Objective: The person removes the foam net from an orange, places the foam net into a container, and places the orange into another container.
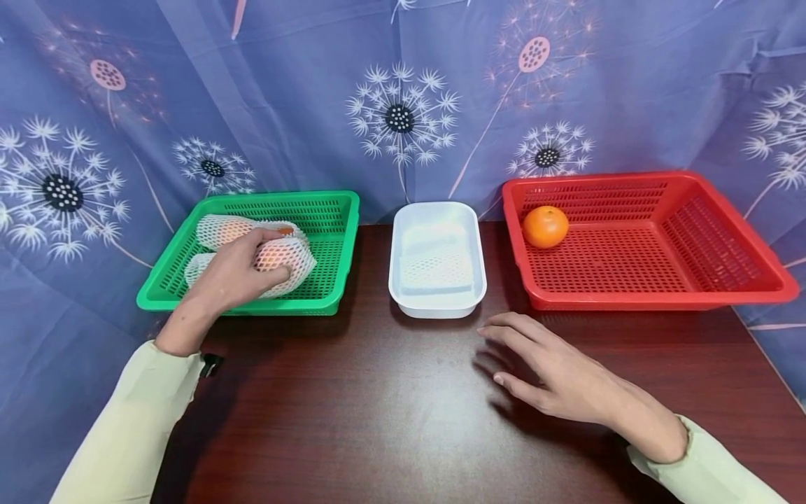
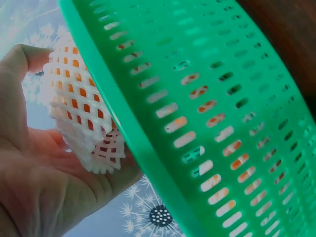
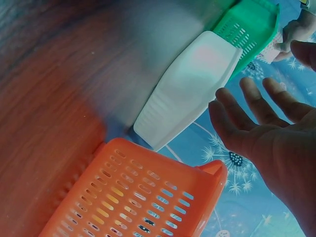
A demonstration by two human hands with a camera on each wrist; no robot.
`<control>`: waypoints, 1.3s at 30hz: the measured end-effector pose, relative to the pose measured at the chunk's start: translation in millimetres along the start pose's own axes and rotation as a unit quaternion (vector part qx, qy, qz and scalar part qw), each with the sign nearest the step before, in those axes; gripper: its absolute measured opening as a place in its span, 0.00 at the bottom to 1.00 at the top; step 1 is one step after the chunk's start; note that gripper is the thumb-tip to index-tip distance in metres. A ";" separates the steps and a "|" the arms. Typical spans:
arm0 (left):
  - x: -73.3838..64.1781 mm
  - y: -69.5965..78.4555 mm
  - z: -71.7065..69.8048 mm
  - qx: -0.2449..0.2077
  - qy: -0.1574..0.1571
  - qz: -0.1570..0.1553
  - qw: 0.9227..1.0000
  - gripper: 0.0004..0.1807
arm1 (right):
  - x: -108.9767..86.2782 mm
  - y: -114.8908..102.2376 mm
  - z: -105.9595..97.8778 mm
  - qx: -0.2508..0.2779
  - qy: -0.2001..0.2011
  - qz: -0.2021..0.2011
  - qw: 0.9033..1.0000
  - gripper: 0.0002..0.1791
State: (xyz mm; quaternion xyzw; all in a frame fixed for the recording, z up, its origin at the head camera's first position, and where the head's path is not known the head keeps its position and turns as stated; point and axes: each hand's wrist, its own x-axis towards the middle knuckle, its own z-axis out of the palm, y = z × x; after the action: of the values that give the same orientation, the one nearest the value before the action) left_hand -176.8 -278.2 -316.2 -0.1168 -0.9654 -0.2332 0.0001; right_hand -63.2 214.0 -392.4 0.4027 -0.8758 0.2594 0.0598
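My left hand [image 1: 236,273] grips an orange fruit in a white foam net [image 1: 286,262] at the green basket [image 1: 343,280]. Two more netted fruits lie beside it: one netted fruit [image 1: 217,229] behind the hand, and another [image 1: 196,268] partly hidden by it. From the left wrist view, thumb and fingers curve round the netted fruit [image 2: 79,96] just above the basket rim. My right hand [image 1: 554,374] hovers over the table in front of the red basket, fingers spread and holding nothing. In that basket sits a bare orange [image 1: 545,227].
Between the baskets stands a white plastic tray [image 1: 437,304]; a pale net-patterned piece [image 1: 436,268] lies in it. The red basket [image 1: 661,301] is at the right. A blue dandelion-print cloth [image 1: 441,91] hangs behind the dark wooden table [image 1: 359,406].
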 end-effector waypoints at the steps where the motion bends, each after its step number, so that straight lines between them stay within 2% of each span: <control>1: -0.4 1.2 0.5 -0.002 0.004 0.003 1.000 0.36 | -0.1 0.1 -0.1 0.000 0.000 0.000 1.000 0.32; 14: -4.6 17.4 4.3 -0.056 0.056 0.021 0.997 0.35 | 0.1 0.6 -0.2 0.004 -0.001 0.000 1.000 0.34; 23: -10.0 35.8 5.2 -0.082 0.085 0.044 0.992 0.34 | 0.5 0.1 -0.5 0.005 0.003 -0.004 1.000 0.32; 31: -16.2 51.0 7.8 -0.106 0.088 0.069 0.988 0.34 | 1.1 0.0 -0.4 0.008 -0.001 -0.002 1.000 0.32; 39: -25.0 67.8 16.1 -0.115 0.083 0.109 0.984 0.34 | -0.4 0.5 2.3 0.004 0.002 -0.008 1.000 0.31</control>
State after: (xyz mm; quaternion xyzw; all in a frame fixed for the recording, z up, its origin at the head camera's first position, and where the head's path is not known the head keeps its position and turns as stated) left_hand -136.3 -218.0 -301.3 -0.2005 -0.9101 -0.3506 0.0926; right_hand -63.1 213.3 -394.7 0.4091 -0.8716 0.2629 0.0617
